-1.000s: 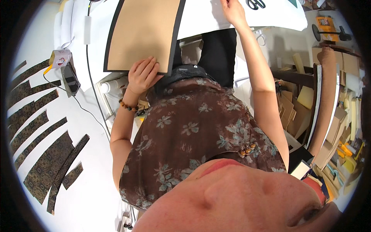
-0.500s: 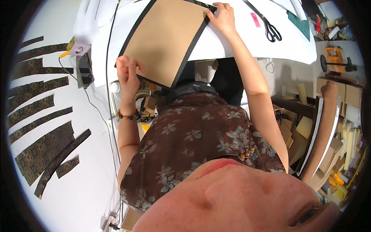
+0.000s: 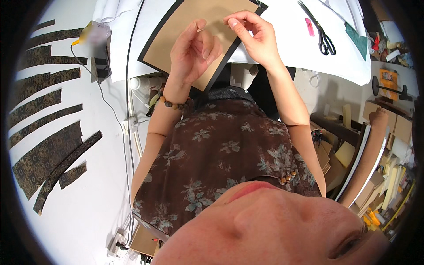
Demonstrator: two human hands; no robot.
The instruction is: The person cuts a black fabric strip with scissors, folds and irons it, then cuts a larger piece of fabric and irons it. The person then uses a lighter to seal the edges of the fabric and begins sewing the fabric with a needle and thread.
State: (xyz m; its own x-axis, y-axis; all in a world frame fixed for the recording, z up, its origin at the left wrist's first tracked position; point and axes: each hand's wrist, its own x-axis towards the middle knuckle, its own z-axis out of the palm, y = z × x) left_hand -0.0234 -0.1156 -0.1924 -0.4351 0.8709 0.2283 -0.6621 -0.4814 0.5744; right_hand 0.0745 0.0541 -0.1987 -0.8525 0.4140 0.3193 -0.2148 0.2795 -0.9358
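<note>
A tan board (image 3: pixel 165 42) with a black border lies on the white table, its near corner reaching past the table's front edge. Over the board is my left hand (image 3: pixel 194 53), raised, with the index finger and thumb pressed together and the other fingers curled. Facing it, my right hand (image 3: pixel 256 39) is above the board's right border, its thumb and index fingertips drawn together in a pinch. Whatever either pinch holds, if anything, is too small to make out. Neither hand grips the board.
Black scissors (image 3: pixel 324 42) and a small pink piece (image 3: pixel 309 27) lie to the right, near a green cutting mat (image 3: pixel 355 39). A dark cable (image 3: pixel 128 79) runs down the left. Patterned dark strips (image 3: pixel 48 137) hang on the white surface at far left. A brown roll (image 3: pixel 369 150) leans at right.
My right hand has let go of the board's far right corner and come nearer. My left hand has left the board's left edge and moved right and up, close to the right hand.
</note>
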